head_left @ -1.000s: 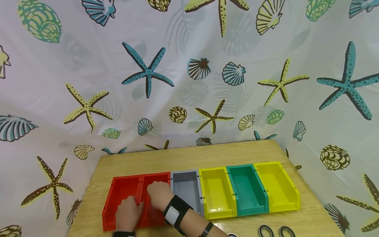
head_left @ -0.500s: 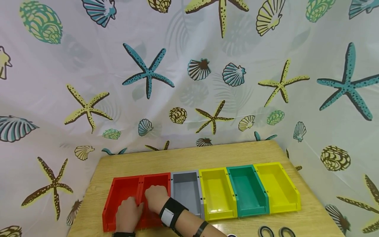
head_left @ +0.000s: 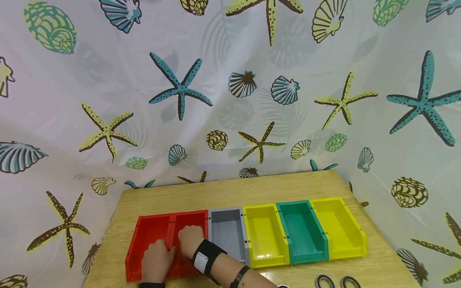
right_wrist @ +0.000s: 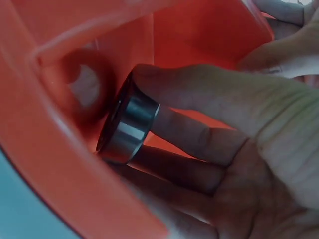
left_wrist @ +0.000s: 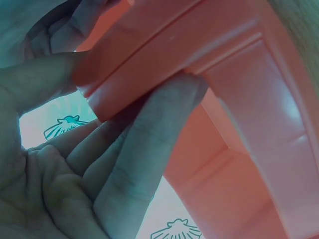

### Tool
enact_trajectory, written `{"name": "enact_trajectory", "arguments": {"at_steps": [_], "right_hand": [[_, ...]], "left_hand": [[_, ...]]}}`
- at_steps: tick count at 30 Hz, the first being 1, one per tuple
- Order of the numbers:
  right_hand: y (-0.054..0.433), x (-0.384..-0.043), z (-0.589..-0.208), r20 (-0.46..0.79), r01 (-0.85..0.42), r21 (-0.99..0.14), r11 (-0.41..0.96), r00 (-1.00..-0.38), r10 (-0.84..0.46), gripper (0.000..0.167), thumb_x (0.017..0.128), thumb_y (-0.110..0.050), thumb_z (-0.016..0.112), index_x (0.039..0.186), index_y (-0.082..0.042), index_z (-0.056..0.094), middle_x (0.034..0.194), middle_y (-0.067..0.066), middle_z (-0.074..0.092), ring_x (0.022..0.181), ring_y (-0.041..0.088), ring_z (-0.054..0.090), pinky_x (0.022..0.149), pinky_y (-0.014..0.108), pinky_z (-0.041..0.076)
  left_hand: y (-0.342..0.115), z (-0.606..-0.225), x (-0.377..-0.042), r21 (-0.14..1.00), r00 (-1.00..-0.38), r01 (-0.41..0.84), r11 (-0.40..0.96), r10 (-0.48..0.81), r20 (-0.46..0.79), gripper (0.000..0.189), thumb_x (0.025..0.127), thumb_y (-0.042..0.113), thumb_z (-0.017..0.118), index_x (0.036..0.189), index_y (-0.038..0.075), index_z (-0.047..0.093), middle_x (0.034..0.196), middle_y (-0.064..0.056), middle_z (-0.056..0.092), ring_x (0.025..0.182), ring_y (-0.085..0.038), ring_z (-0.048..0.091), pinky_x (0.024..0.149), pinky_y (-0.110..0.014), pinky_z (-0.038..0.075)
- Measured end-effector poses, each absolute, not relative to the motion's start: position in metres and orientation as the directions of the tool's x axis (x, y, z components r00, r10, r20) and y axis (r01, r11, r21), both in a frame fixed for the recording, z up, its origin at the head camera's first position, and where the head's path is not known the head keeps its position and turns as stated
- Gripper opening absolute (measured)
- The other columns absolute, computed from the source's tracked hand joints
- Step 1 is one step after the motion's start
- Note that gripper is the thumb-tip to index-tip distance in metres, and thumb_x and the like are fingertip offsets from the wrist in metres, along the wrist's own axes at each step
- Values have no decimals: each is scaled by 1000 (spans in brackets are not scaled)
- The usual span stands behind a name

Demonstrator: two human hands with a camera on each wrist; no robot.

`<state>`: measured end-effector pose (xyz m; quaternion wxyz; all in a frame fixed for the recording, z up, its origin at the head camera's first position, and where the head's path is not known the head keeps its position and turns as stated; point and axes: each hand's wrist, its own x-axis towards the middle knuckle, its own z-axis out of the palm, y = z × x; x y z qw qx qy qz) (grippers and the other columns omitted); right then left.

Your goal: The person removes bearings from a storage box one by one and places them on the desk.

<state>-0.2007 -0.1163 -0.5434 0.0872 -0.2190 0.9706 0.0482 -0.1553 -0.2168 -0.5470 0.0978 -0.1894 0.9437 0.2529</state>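
In the head view, my right hand (head_left: 191, 241) reaches into the second red bin (head_left: 191, 218) from the left. The right wrist view shows its thumb and fingers pinching a ball bearing (right_wrist: 130, 127), tilted on edge close to the bin's wall; a round reflection shows on the red plastic beside it. My left hand (head_left: 155, 262) is at the leftmost red bin (head_left: 153, 226), near the side shared with the second. In the left wrist view, its thumb and fingers grip a red bin wall (left_wrist: 164, 40) from both sides.
Right of the red bins stand a grey bin (head_left: 227, 232), a yellow bin (head_left: 266, 236), a green bin (head_left: 300, 228) and another yellow bin (head_left: 336, 224). Black-sealed bearings (head_left: 325, 276) lie at the wooden table's (head_left: 223, 194) front edge. A patterned curtain (head_left: 216, 120) hangs behind.
My right hand has lowered slightly toward the front inside the second red bin, its forearm shifting a little. The left hand has stayed nearly still on the red bin.
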Motion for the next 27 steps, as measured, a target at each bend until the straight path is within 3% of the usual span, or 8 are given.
{"name": "enact_trajectory", "arguments": {"at_steps": [18, 27], "right_hand": [[-124, -204, -562, -89, -348, 144, 927, -937, -338, 24, 92, -36, 75, 72, -23, 73, 57, -7, 57, 55, 9, 57, 52, 24, 49], [-127, -204, -566, -129, -309, 176, 935, -949, -289, 25, 91, -40, 76, 74, -22, 74, 57, -6, 55, 55, 9, 55, 52, 24, 47]], "left_hand": [[-217, -547, -155, 448, -919, -387, 806, -297, -260, 26, 90, 14, 79, 94, -8, 66, 64, -8, 59, 58, -23, 57, 66, -39, 55], [-217, -549, -155, 442, -922, -380, 813, -294, -252, 26, 89, 14, 80, 93, -8, 67, 63, -8, 59, 57, -23, 57, 65, -39, 55]]}}
